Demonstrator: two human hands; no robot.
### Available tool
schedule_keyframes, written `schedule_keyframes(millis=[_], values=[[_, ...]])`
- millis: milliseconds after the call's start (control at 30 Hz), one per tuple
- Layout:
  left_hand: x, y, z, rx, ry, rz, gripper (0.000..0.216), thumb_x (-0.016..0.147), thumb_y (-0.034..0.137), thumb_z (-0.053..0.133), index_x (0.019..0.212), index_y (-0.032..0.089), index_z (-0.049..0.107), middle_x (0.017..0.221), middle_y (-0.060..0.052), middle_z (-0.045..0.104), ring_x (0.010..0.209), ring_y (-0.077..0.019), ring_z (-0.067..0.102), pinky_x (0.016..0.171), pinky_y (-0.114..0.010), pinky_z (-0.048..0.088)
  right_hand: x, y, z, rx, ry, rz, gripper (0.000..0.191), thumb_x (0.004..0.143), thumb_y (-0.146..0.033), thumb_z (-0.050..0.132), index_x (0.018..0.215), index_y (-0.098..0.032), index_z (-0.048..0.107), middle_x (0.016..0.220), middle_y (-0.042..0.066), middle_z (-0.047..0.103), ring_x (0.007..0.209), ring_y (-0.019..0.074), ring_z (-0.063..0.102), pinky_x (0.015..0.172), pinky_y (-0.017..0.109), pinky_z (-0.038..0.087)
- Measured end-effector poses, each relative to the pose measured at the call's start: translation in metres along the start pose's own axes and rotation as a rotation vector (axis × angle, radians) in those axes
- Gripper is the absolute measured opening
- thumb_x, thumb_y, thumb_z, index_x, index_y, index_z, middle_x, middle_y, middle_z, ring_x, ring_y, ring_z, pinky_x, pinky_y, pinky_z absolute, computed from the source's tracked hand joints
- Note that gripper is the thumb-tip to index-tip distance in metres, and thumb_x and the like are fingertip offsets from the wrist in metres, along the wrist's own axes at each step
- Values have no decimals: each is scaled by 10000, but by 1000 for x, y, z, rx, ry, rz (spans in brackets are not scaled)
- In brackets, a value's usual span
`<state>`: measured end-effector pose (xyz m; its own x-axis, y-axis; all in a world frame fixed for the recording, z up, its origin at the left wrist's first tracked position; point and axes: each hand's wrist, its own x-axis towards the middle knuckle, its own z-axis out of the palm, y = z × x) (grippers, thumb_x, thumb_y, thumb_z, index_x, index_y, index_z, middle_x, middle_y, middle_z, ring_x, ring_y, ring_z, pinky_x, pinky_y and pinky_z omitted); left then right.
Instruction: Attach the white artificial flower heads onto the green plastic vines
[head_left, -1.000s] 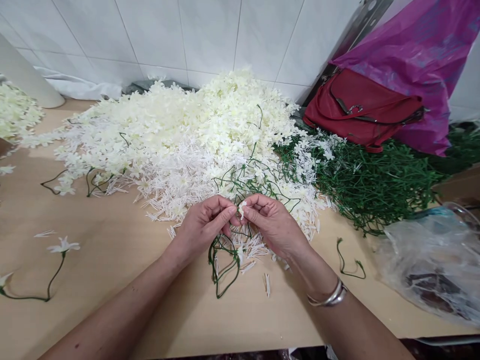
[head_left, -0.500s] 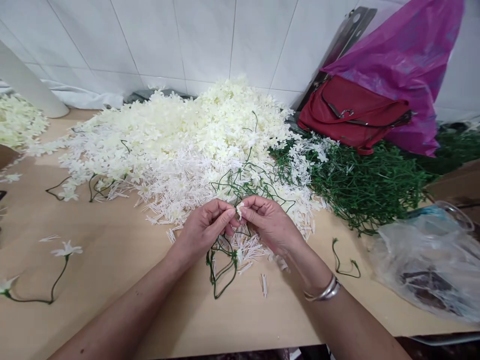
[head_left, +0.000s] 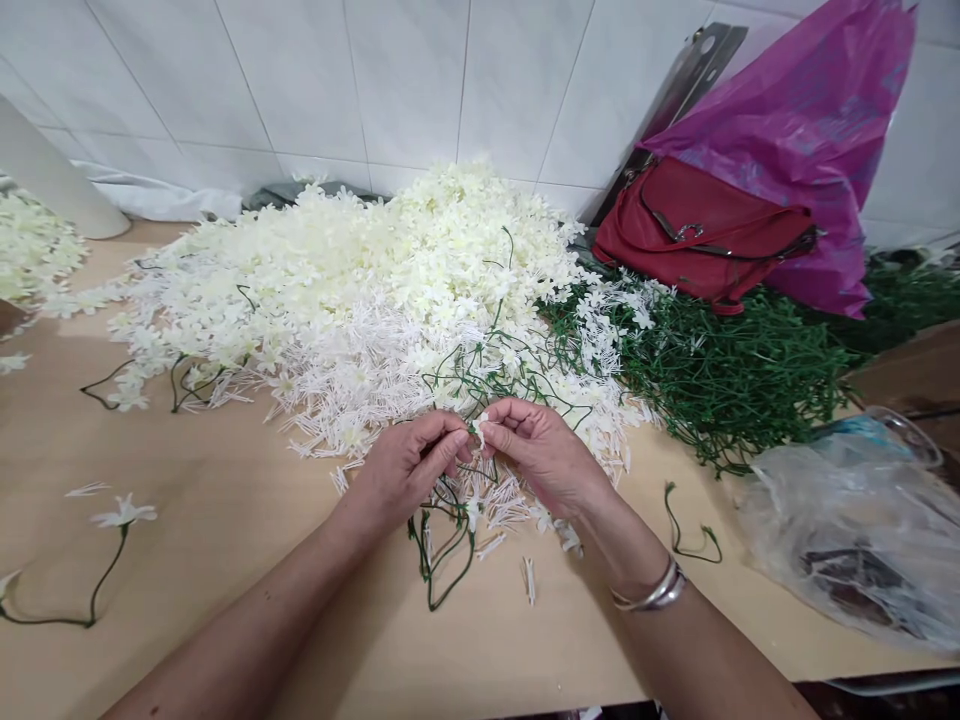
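L hand (head_left: 412, 465) and R hand (head_left: 546, 450) meet fingertip to fingertip over the middle of the worktop (head_left: 225, 520), btwn its near edge and the flower heap (head_left: 360, 240) along the back edge. R thumb + index pinch a small white blossom (head_left: 481, 428); L thumb + index are pinched on what looks like the tip of a green stem (head_left: 472, 430), though the fingers hide most of it, so can't tell exactly how far the 2 parts are joined. Prob. the fit btwn blossom and tip is what's being worked. To do it well: grip the stem close behind its tip so it can't bend, hold the blossom by its base w/ a light pinch (petals look thin, prob. crease easily), line both up straight, then press w/ a slight twist rather than force; a gentle tug tests the seat. Resting wrists wd help steadiness. Watch for snags: a dark-green stem loop (head_left: 432, 604) lies just below the hands toward the near edge, and white sticks (head_left: 529, 582) are scattered beside it. A flower-tipped stem (head_left: 124, 513) toward the near L corner gives a handy ref. for petal spread; spare stems (head_left: 735, 370) are piled toward the R edge, in easy reach.
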<state>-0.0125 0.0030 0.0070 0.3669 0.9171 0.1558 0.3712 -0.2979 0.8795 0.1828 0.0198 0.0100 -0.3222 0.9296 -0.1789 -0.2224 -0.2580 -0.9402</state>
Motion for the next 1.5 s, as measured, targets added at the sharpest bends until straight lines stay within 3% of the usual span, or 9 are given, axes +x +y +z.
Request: schedule_keyframes(millis=[267,767,933,1067,1167,1233,1333,1400,1500], values=[[0,-2,-1,-28,14,74,250,1055,305,520,899,217,694,786,7,720,706,-138,686,689,-236,523,0,5,1,36,-43,-13,242,777,-379,893,784,-223,708,671,-29,683,657,126,600,717,308,476],[-2,-7,1,-136,5,2,275,1065,328,516,910,206,708,832,-2,708,745,-137,675,742,-249,532,0,9,3,3,-36,-38,211,764,-352,885,787,-225,718,692,-17,677,690,144,601,730,323,458],[0,-5,6,-337,16,-25,280,1059,385,554,915,197,704,857,-21,742,761,-139,679,726,-241,554,0,5,5,78,-18,-33,312,745,-448,911,844,-216,728,718,-26,668,676,128,596,712,298,461],[1,-4,3,-554,69,-52,251,989,406,694,884,182,735,839,-38,758,727,-141,694,732,-255,590,-2,-2,4,157,23,-43,374,770,-511,889,956,-216,753,801,-19,676,720,119,615,747,279,480],[0,-4,-18,-829,283,-90,226,904,432,791,866,209,797,800,-52,776,722,-179,734,673,-276,620,-4,-7,2,148,14,-76,347,821,-524,847,961,-219,760,846,-3,686,750,125,623,773,283,491],[1,-4,-35,-895,415,-58,293,992,550,627,958,321,806,884,-17,804,856,-177,765,675,-245,623,-6,-10,1,131,5,-97,337,835,-529,832,957,-223,762,850,-2,685,754,128,624,776,288,495],[4,-2,-49,-1102,611,-31,330,1068,496,491,1103,368,793,1107,31,822,1117,-146,749,800,-196,622,-7,-13,-1,114,13,-122,320,847,-523,821,951,-226,762,849,-4,683,753,127,627,780,293,500],[6,-2,-47,-1248,587,-114,402,1103,453,409,1149,334,790,1207,36,808,1157,-129,740,856,-190,617,-8,-14,-3,90,21,-130,293,851,-497,822,951,-230,758,849,-5,684,757,130,631,788,300,502],[7,-1,-33,-1291,440,-252,450,1090,479,426,1098,248,812,1173,-31,822,1039,-157,782,854,-238,638,-8,-16,-4,8,24,-147,262,857,-460,817,975,-238,746,855,-4,688,765,139,634,786,319,502]])
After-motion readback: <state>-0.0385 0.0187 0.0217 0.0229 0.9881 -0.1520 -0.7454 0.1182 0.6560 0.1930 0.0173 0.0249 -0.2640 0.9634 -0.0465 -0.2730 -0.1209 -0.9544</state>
